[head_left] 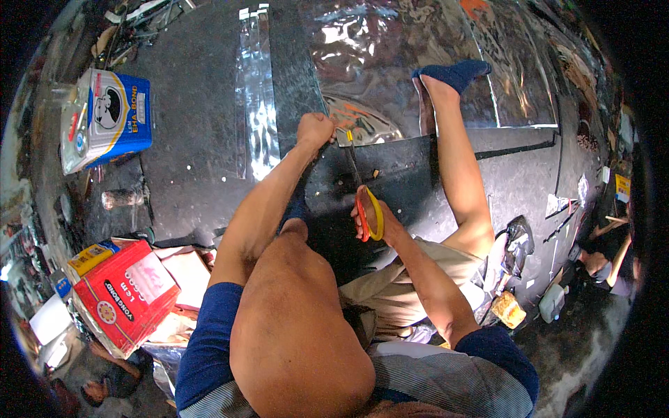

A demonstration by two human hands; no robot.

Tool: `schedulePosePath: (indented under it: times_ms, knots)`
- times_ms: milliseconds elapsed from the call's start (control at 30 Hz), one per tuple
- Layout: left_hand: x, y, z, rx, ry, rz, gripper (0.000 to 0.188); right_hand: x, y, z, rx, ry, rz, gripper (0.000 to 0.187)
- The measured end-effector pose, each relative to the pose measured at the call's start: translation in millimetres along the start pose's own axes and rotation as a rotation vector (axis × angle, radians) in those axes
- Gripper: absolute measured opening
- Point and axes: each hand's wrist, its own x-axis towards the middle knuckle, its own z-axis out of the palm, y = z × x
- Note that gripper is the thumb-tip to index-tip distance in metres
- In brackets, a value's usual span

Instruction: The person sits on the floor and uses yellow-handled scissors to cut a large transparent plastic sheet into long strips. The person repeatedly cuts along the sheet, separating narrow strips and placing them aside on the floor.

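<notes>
A pair of scissors (377,217) with red and yellow handles is in my right hand (393,227), fingers through the loops. Its blades point away from me and reach the near left corner of a shiny, mirror-like sheet (376,80), where a small yellow piece shows at the tip. My left hand (317,129) is closed at that same corner, on the sheet's left edge; what its fingertips press is partly hidden. The sheet lies on a dark flat surface (195,139), and its near edge curls a little by the blades. My foot in a blue sock (456,74) rests on the sheet.
Narrow shiny strips (258,104) lie left of the sheet. A blue and white tin (108,120) stands farther left, near a small jar (120,199). At lower left sits a red carton (129,296). Other people's arms (617,254) show at the right rim.
</notes>
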Motion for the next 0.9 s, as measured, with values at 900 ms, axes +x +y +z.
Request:
schedulePosePath:
  times_ms: [900]
  knots:
    - [-46, -31, 26, -0.454, -0.179, 0.076, 0.026, 23, -32, 9, -0.205, 0.114, -0.135, 0.067]
